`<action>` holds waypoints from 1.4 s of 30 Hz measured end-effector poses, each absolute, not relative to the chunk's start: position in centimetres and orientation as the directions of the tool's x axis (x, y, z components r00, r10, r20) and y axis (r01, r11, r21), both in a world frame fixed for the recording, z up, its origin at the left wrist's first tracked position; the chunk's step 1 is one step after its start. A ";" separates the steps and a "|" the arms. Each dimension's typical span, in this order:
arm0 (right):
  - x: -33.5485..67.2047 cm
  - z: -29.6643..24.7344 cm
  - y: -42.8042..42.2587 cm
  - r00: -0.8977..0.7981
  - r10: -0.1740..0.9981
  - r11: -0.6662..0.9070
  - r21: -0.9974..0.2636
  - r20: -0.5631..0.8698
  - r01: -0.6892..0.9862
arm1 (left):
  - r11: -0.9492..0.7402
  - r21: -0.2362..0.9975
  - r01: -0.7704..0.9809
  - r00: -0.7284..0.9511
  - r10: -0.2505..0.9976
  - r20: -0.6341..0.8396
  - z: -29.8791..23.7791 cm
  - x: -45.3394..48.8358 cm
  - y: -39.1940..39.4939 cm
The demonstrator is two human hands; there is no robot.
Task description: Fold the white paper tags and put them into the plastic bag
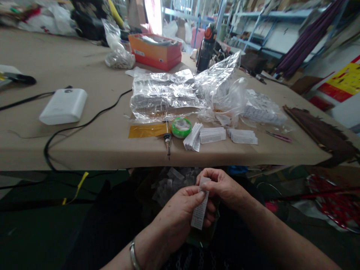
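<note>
Below the table's front edge, both my hands pinch one narrow white printed label strip. My left hand grips its middle between thumb and fingers, and my right hand pinches its top end. A silver bracelet circles my left wrist. More white labels lie loose in my lap. On the table above, stacks of the same labels lie near the front edge beside a green tape roll and a soldering iron.
Clear plastic bags of labels sprawl across the table. A white box with black cables sits at left. An orange box and a black bottle stand behind. Small pink snips lie right.
</note>
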State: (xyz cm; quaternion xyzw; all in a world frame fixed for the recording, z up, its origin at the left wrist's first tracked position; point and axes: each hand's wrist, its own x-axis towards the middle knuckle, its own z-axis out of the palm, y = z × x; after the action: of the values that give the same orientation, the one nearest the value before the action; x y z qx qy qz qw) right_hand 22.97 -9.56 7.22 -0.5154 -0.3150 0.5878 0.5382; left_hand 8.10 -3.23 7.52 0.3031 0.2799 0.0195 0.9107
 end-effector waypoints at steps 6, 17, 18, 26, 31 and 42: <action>23.8 6.6 -9.8 -0.161 0.977 -0.198 -0.890 -0.143 -0.410 | 0.798 0.585 0.145 0.898 0.143 -0.417 7.8 7.3 -3.2; 22.9 5.4 -9.3 -0.232 0.972 -0.164 -0.809 -0.035 -0.564 | 0.797 0.589 0.133 0.887 0.170 -0.430 7.4 7.6 -3.8; 22.9 5.6 -9.4 -0.218 0.975 -0.165 -0.823 -0.051 -0.543 | 0.801 0.586 0.122 0.881 0.184 -0.435 7.3 7.6 -3.8; 22.3 7.8 -10.5 0.112 0.968 0.174 -0.921 0.225 0.348 | 0.809 0.582 0.085 0.829 0.267 -0.492 7.7 7.2 -3.3; 22.0 8.0 -10.5 0.080 0.947 0.192 -0.747 0.311 0.636 | 0.815 0.575 0.066 0.812 0.291 -0.505 7.6 7.0 -3.1; 21.3 7.4 -10.0 0.113 0.938 0.192 -0.761 0.329 0.620 | 0.814 0.580 0.023 0.798 0.335 -0.501 7.2 6.7 -3.0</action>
State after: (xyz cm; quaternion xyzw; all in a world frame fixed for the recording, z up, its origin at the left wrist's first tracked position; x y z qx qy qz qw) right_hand 21.29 -10.05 7.41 -0.6083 -0.6402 0.1840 0.4316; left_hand 6.71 -3.01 7.19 0.2924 0.3058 0.0863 0.9020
